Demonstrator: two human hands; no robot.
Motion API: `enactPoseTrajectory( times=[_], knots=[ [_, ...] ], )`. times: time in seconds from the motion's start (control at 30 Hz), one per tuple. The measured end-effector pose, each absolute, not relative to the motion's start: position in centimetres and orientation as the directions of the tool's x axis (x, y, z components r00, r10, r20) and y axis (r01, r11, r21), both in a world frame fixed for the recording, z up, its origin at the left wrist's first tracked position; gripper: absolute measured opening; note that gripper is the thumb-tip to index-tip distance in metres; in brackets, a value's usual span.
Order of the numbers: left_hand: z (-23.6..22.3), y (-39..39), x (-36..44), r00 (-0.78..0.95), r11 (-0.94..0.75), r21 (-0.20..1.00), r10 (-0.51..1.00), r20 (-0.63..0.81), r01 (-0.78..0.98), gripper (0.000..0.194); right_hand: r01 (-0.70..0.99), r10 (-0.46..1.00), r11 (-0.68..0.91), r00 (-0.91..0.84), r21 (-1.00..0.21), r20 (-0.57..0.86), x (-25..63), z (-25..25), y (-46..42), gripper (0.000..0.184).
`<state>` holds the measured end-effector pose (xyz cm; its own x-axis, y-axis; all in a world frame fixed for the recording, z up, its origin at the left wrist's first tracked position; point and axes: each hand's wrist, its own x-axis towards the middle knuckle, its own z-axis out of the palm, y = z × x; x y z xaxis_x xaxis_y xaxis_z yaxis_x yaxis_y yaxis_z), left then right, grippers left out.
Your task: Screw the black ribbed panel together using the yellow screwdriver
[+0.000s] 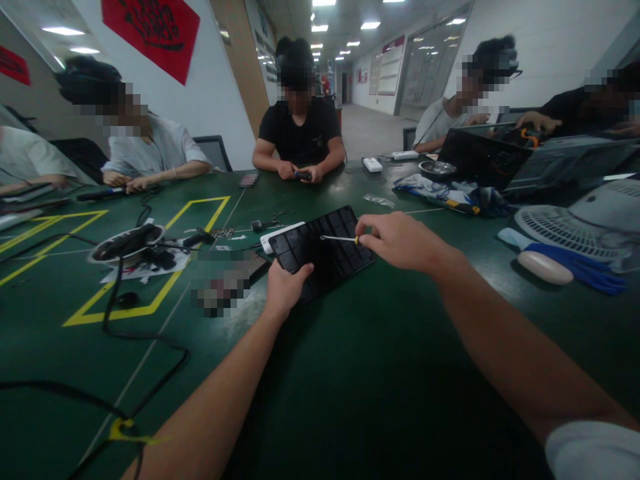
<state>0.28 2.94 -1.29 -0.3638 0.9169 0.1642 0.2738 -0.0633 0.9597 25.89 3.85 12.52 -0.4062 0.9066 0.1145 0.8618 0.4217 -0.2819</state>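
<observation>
A black tablet [320, 257] with a glossy, reflective face is tilted above the green table. My left hand [286, 287] grips its lower left corner, thumb on the face and the other fingers hidden beneath. Over the upper right part, my right hand [395, 240] is closed on a thin screwdriver [340, 239] with a metal shaft and a yellow collar. The shaft points left across the tablet, and its handle is mostly hidden in my fingers. I cannot tell whether the tip touches the surface. Behind the tablet's left edge lies a white power strip [280, 235].
Left of the tablet are a blurred-out box-like item [257, 267], a bowl of black parts [159, 233] and black cables [113, 320]. On the right lie a white fan [565, 230], a pale mouse-like object [545, 267] and blue gloves [593, 270]. Several people sit around the table [380, 373].
</observation>
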Motion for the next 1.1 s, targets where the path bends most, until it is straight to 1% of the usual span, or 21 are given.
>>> enactPoseTrajectory(
  times=[0.2,0.37,0.5,0.7,1.1],
  knots=[
    [-1.36,2.98,0.31,-0.354,-0.074,0.965,0.921,0.163,0.252,0.046,0.873,0.912,0.41,-0.395,-0.264,0.109,25.91,12.57,3.9,0.027],
    [-1.46,3.05,0.27,-0.352,-0.093,0.964,0.919,0.179,0.248,0.046,0.861,0.908,0.418,-0.405,-0.29,0.105,26.0,12.65,3.96,0.025],
    [-1.43,3.02,0.23,-0.356,-0.078,0.964,0.919,0.168,0.255,0.047,0.856,0.905,0.424,-0.41,-0.295,0.113,26.1,12.6,4.07,0.025],
    [-1.52,3.01,0.14,-0.356,-0.07,0.961,0.919,0.166,0.266,0.048,0.835,0.899,0.436,-0.413,-0.335,0.142,26.33,12.76,4.06,0.023],
    [-1.05,2.78,0.35,-0.368,-0.06,0.955,0.914,0.169,0.292,0.044,0.829,0.897,0.442,-0.418,-0.343,0.143,26.25,12.6,4.22,0.022]
  ],
)
